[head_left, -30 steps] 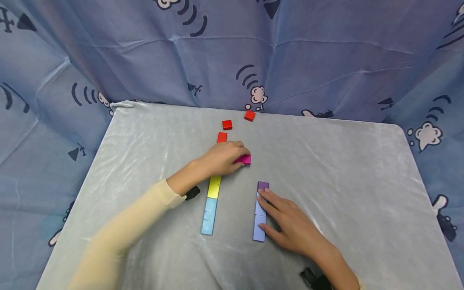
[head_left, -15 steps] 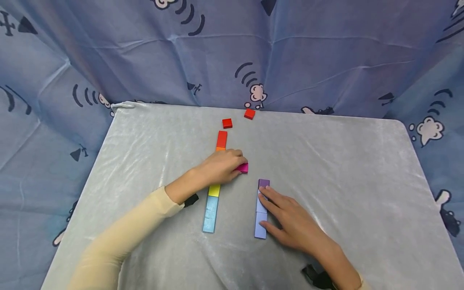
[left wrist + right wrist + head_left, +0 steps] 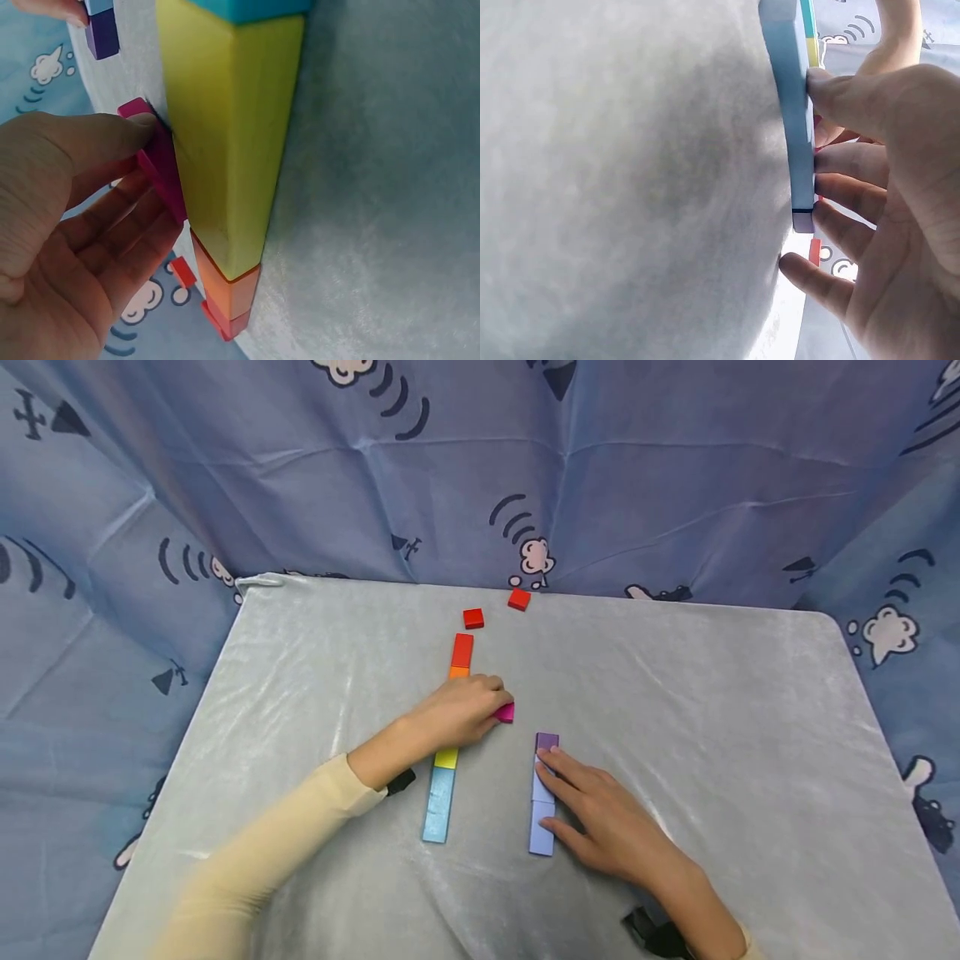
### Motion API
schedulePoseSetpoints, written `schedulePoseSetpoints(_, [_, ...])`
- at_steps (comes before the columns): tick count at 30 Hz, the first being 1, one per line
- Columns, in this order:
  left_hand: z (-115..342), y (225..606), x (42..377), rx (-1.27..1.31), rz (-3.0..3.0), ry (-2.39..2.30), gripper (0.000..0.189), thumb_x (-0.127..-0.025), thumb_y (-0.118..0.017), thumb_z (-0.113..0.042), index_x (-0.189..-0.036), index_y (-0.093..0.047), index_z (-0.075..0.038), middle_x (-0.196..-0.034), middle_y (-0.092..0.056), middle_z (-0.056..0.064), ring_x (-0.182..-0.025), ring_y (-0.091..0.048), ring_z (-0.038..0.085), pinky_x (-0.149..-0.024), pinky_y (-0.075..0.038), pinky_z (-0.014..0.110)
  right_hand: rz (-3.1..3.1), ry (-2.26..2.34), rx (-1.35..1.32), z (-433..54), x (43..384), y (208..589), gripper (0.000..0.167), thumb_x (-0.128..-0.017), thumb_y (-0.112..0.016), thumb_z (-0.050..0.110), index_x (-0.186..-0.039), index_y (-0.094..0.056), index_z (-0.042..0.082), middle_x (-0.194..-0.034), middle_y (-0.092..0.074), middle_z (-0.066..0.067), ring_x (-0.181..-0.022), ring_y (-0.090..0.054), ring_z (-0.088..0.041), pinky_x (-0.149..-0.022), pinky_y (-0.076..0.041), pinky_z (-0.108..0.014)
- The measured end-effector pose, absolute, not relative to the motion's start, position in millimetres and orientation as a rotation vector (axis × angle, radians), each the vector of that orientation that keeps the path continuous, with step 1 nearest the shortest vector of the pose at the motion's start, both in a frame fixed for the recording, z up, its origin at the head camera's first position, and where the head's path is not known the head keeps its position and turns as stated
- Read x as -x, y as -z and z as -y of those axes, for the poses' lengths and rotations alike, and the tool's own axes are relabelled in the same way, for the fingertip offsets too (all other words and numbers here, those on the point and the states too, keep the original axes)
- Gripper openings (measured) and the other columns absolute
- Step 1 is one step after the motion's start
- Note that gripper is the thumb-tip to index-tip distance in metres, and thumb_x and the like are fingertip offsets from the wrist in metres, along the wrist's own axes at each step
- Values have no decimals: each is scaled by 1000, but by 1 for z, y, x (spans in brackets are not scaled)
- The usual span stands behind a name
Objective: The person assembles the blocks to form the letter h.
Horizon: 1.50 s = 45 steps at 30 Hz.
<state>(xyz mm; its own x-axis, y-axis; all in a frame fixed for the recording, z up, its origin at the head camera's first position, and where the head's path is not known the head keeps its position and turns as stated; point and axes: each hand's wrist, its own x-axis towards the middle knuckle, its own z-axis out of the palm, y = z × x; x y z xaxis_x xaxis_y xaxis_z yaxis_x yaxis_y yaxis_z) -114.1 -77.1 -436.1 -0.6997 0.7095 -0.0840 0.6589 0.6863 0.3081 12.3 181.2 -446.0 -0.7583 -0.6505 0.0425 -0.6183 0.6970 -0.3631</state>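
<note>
My left hand (image 3: 467,708) pinches a magenta block (image 3: 506,712) between thumb and fingers. It reaches across a straight row of blocks, red (image 3: 462,650), orange (image 3: 459,672), yellow (image 3: 446,758) and light blue (image 3: 438,806), and covers part of it. In the left wrist view the magenta block (image 3: 165,172) stands tilted close beside the yellow block (image 3: 225,135). On the right, a shorter row has a purple block (image 3: 547,741) at its far end and lavender blocks (image 3: 542,831) nearer. My right hand (image 3: 600,822) rests its thumb and extended fingertips along this row.
Two small red blocks (image 3: 473,618) lie apart past the far end of the left row, one close to the table's back edge. A shiny grey cloth (image 3: 712,718) covers the table. Blue printed curtains (image 3: 675,485) hang behind and at the sides.
My left hand has come a little nearer with the magenta block, uncovering the orange block in the left row. My right hand stays on the lavender row.
</note>
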Motion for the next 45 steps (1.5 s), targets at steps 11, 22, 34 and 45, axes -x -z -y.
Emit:
schedulePoseSetpoints(11, [76,438,112,-1093,-2724,-357,22,-100,-72,-14,-121,-77,-9,-109,-74,6,-94,-69,19,-84,-62,29,-2828,562,1097,-183,-10,448,72,-90,-85,30,-151,-58,2,-160,-54,-13,-145,-56,-32,-108,-55,-53])
schedulePoseSetpoints(22, [84,435,111,-1083,-2725,-342,22,-99,-72,-12,-120,-77,-7,-109,-75,7,-94,-70,21,-84,-62,31,-2799,590,1061,-178,-9,448,70,-93,-82,31,-152,-57,3,-162,-52,-12,-148,-54,-32,-110,-54,-55])
schedulePoseSetpoints(34, [89,432,111,-1066,-2691,-362,22,-99,-73,-12,-120,-77,-7,-109,-74,8,-96,-69,23,-85,-63,34,-2790,590,1047,-178,-9,449,70,-93,-82,33,-151,-57,2,-162,-52,-13,-149,-53,-32,-110,-53,-55])
schedulePoseSetpoints(45, [93,433,107,-1058,-2706,-408,30,-100,-73,-15,-129,-74,-7,-116,-73,7,-102,-70,21,-89,-63,34,-2797,594,1067,-179,-9,451,70,-93,-82,33,-150,-58,1,-162,-52,-13,-148,-53,-32,-111,-53,-54])
